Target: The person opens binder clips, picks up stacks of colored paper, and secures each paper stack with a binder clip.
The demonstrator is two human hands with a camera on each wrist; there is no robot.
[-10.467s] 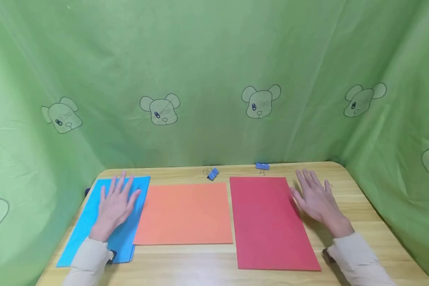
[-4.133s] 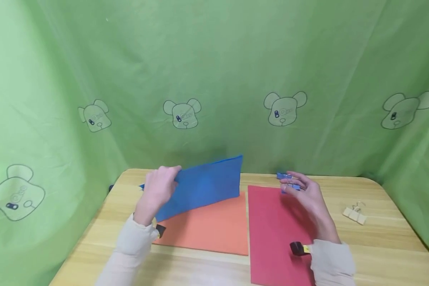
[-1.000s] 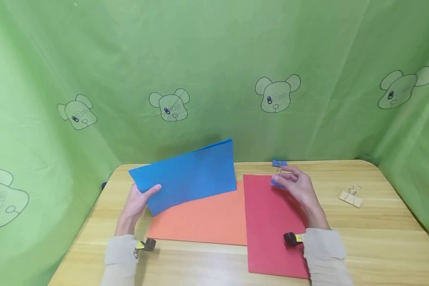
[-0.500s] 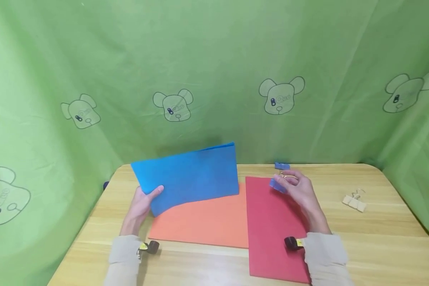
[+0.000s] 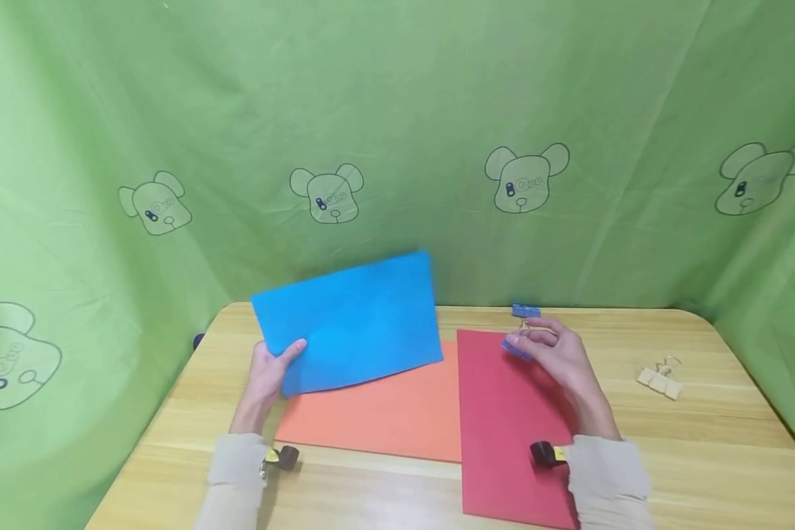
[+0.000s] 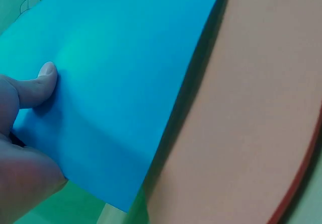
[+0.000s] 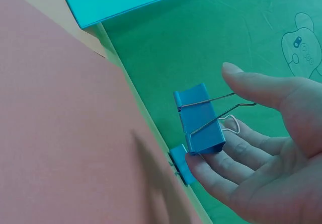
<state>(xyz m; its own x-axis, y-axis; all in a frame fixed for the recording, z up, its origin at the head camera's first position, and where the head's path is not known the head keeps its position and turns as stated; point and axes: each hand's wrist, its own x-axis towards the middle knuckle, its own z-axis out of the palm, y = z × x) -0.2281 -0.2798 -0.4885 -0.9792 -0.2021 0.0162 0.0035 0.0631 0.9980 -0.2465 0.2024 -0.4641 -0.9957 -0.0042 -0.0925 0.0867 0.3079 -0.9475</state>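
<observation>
My left hand [image 5: 263, 379] grips a blue paper stack [image 5: 354, 324] by its lower left edge, thumb flat on the face towards me. Raised and tilted, the stack overlaps the far part of the orange paper [image 5: 371, 419] in the head view. Fingers behind the blue paper are hidden. On the right, over the far end of the red paper [image 5: 510, 442], my right hand [image 5: 563, 361] holds a blue binder clip [image 7: 200, 118] between thumb and fingers. In the right wrist view its two wire handles lie towards the thumb and palm.
Another blue binder clip [image 5: 526, 311] lies at the table's back edge, just beyond the right hand. Further right rests a cream binder clip [image 5: 659, 381] on the wooden table [image 5: 715, 449]. A green curtain [image 5: 397, 110] with bear-head outlines surrounds the table's back and sides.
Both hands lay flat at first; since then the blue stack was lifted off the table and a blue clip picked up. Over the last second the stack has tilted back, showing more of its face.
</observation>
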